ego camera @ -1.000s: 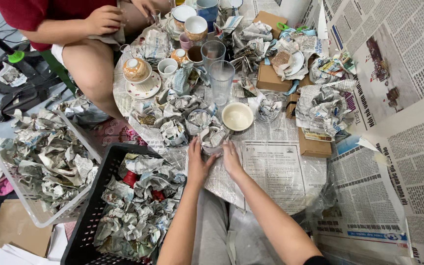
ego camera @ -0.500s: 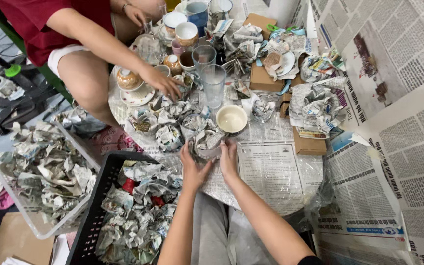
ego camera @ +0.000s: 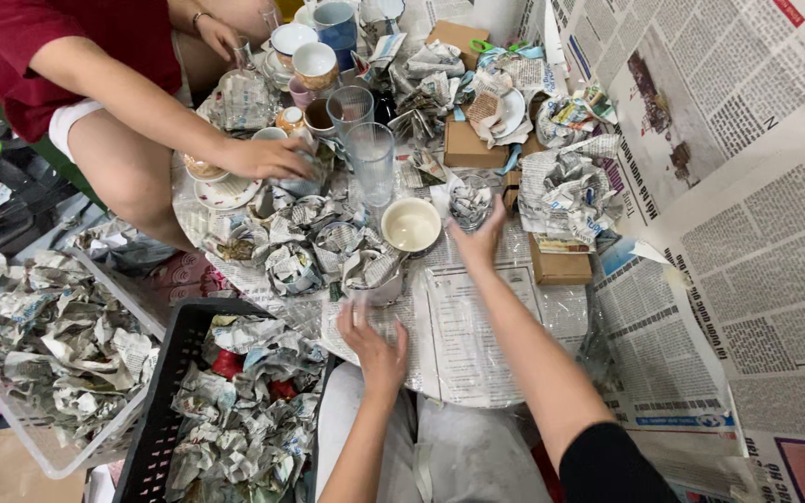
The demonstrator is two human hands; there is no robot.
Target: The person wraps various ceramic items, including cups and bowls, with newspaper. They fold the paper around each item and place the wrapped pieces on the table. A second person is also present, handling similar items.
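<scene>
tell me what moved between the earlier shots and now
The right hand left the spot near the left one and went forward and right, reaching a small newspaper-wrapped glass beside the cream ceramic bowl. The left hand drew back toward the near table edge, flat on the newspaper sheet. The co-worker's hand came down among the cups. The bowl, tall clear glasses and black crate stayed put.

My left hand (ego camera: 375,343) lies near me, palm down, fingers spread and loosely open, forearm running straight back toward my lap. My right hand (ego camera: 479,238) reaches farther out and to the right, arm extended and bare to a black sleeve, fingers open and slightly curled, gripping nothing.
</scene>
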